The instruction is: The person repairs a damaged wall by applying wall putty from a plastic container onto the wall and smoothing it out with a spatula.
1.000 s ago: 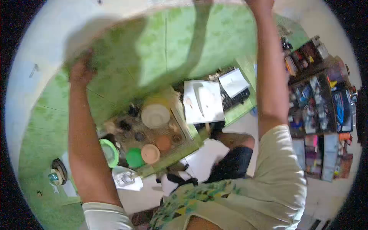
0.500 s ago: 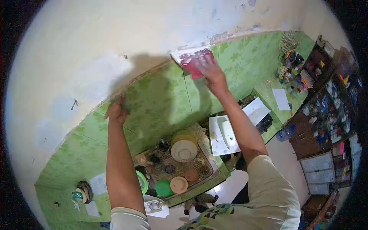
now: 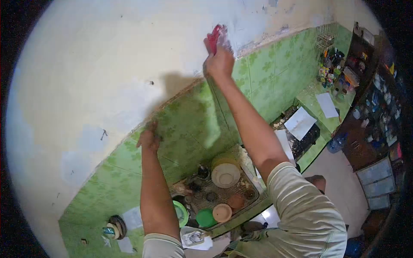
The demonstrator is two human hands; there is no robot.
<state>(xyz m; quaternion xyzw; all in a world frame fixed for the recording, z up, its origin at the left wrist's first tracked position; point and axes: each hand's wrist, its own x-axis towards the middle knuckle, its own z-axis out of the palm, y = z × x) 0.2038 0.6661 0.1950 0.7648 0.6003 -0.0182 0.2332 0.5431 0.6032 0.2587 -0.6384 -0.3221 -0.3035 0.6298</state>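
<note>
In the head view my right hand (image 3: 220, 62) is closed around a red scraper (image 3: 214, 38) smeared with white paste, held against the painted wall (image 3: 172, 34) just above the tile edge. Lower and to the left, my left hand (image 3: 149, 138) rests with fingers spread on the green tiles (image 3: 180, 124), near their top edge, and holds nothing. A rough, chipped strip runs along the joint between paint and tiles. Pale patches show on the wall.
Below are a sink drainer with a pale bowl (image 3: 226, 173), a green bowl (image 3: 206, 218) and an orange-brown bowl (image 3: 222, 213). White sheets (image 3: 300, 123) lie on the counter at right, near bottles and a wire rack (image 3: 326, 38). A nail (image 3: 103, 134) sticks out at left.
My right hand and the red scraper have moved up off the tiles onto the painted wall, and the scraper has turned. The view has shifted, and my left hand stays on the tiles.
</note>
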